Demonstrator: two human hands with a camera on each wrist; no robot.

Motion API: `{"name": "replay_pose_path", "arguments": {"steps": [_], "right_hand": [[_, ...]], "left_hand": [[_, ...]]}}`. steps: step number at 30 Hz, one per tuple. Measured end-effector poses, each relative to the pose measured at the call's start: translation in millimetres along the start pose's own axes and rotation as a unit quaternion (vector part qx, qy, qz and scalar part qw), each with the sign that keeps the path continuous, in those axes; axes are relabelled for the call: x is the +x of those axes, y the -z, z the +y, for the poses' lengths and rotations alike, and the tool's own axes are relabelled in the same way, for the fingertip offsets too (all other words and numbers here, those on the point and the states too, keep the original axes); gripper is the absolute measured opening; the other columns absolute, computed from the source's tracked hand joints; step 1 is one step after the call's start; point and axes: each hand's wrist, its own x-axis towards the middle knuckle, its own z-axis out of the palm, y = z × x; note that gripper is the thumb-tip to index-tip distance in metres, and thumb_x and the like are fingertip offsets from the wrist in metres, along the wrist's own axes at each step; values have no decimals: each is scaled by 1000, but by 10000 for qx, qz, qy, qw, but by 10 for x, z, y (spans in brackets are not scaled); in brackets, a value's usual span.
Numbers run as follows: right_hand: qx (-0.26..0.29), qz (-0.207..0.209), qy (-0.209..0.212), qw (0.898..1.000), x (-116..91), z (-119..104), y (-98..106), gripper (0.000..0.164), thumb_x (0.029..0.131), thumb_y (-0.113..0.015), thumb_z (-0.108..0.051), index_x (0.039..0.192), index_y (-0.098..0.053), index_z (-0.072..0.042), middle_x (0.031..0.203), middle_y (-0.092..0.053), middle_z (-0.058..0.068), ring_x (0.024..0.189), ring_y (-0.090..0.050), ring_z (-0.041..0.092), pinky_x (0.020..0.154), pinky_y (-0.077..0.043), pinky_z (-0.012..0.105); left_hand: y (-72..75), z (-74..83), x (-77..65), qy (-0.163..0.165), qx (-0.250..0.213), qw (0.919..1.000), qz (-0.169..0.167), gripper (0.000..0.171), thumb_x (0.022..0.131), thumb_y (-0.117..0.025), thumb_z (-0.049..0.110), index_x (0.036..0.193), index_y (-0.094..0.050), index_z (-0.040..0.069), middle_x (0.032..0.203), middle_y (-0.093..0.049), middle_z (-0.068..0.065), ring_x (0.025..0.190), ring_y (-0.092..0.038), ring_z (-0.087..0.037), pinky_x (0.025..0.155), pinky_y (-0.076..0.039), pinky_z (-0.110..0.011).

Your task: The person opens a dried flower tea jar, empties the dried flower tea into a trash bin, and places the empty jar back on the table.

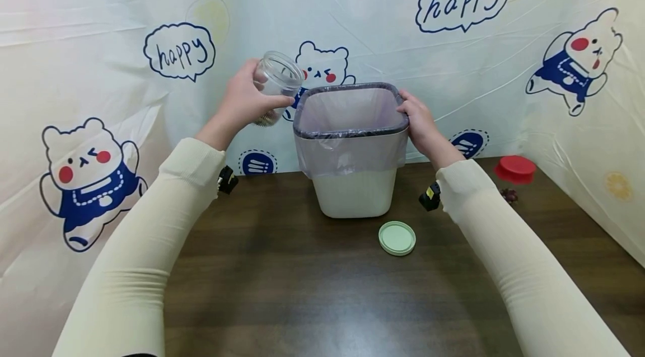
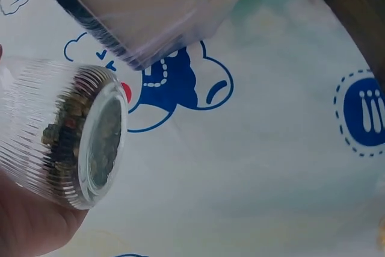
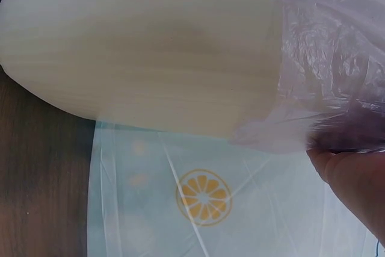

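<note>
My left hand point(image 1: 244, 97) grips a clear, open-mouthed jar point(image 1: 282, 85) with ribbed lower sides, up beside the bin's left rim. The jar leans with its mouth toward the right. Dark brown and greenish dried bits point(image 2: 66, 133) lie at its bottom, seen through the wall in the left wrist view. On the table stands a cream trash bin point(image 1: 355, 197), lined with a thin translucent purplish bag point(image 1: 347, 156) folded over the rim. My right hand point(image 1: 422, 125) holds the bin's right rim through the bag, thumb over the top edge; its other fingers are partly hidden.
A pale green round lid point(image 1: 397, 238) lies on the dark wooden table point(image 1: 302, 290) in front of the bin. Toward the back right are a red lid point(image 1: 515, 169) and a small dark reddish thing point(image 1: 509, 196), partly behind the right sleeve. A printed curtain point(image 1: 373, 21) hangs close behind.
</note>
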Motion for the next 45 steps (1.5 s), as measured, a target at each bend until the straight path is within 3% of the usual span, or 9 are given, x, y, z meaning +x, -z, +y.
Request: {"name": "replay_pose_path", "arguments": {"steps": [10,19,32,40,45], "right_hand": [[-16,-8,24,10000,-15,8,-1,61,94,-34,-7,154,-23,-7,160,-18,5,142,-19,15,114,-19,35],[-14,-10,62,10000,-13,19,19,61,94,-35,-7,154,-22,-7,161,-15,4,144,-15,14,114,-18,33],[-11,-43,77,10000,-13,17,36,61,95,-34,-9,154,-22,-8,161,-16,4,144,-16,14,114,-18,32],[-44,16,38,10000,-15,12,26,60,96,-35,-9,154,-22,-8,161,-16,3,144,-15,14,115,-17,33],[-77,6,52,10000,-13,19,16,60,96,-35,-10,154,-22,-9,161,-16,3,144,-15,15,115,-17,33]], "left_hand": [[-52,175,153,-301,1472,9886,-58,96,73,-81,50,149,-31,19,142,-43,-10,123,-45,-28,93,-46,-47],[-152,246,230,-828,2685,9595,-213,91,76,-78,46,148,-33,15,136,-46,-17,108,-49,-33,92,-46,-50],[-271,316,285,-1218,3306,9356,-250,88,74,-80,43,145,-37,14,129,-48,-17,103,-49,-32,91,-47,-48],[-315,353,325,-1576,3890,9070,-339,83,73,-79,40,141,-39,13,123,-49,-17,100,-48,-33,90,-46,-49],[-329,383,316,-1720,4034,8979,-389,82,73,-81,38,139,-40,12,120,-49,-17,100,-48,-32,91,-45,-48]]}}
